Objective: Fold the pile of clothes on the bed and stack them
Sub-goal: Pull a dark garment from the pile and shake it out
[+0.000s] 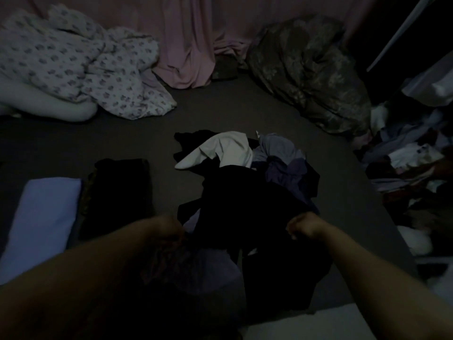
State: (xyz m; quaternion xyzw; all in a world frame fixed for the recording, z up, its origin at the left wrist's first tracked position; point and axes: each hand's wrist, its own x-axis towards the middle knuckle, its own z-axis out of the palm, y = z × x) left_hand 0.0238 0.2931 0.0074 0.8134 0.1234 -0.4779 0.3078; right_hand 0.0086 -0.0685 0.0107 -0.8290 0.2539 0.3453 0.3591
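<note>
Light: the scene is very dim, so dark fabrics are hard to separate.
Bed: a dark sheet is seen across the middle of the view, carrying everything described below.
Pile of clothes: an unfolded heap lies at the centre of the bed, with a white garment on its far side and bluish-grey pieces to the right.
Black garment: it is spread over the near part of the pile and is held at its near edge by both hands.
Left hand: the fingers are curled closed over the left part of that edge; blur hides the exact grip.
Right hand: it is closed in a fist, with black cloth pinched at the right part of the edge.
Folded stack: a pale blue folded piece lies at the left, with a dark folded piece just beside it on the right.
Background: a floral duvet is bunched at far left, a pink curtain hangs behind, and a camouflage-patterned bundle rests at far right.
Right edge: a separate jumble of mixed clothes is seen beyond the bed.
</note>
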